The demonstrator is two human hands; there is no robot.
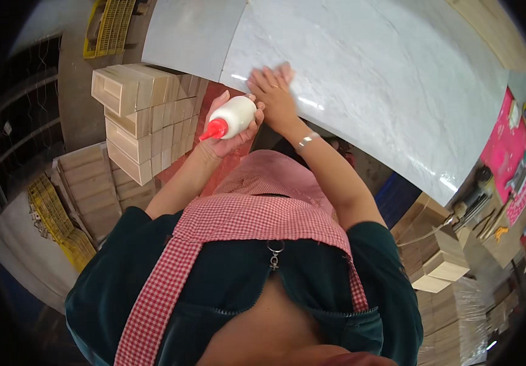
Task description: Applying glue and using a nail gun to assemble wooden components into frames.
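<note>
My left hand [231, 145] is wrapped round a white squeeze bottle [238, 116], held tilted just off the near edge of the table. The bottle's red nozzle cap [215, 129] points down and toward me, to the left. Fingers outstretched, my right hand [273, 91] lies on the pale marble-patterned tabletop [360, 67] close to its near edge. Slight motion blur shows at its fingertips, and I see nothing held in it. A metal bracelet [307, 139] sits on that wrist.
Stacked light wooden boxes [144, 119] stand left of the table. Yellow plastic baskets [109, 27] are at the far left, with another yellow basket [61, 222] lower down. Tools [471, 204] and a pink sheet [507, 146] lie to the right, above more wooden boxes [445, 262].
</note>
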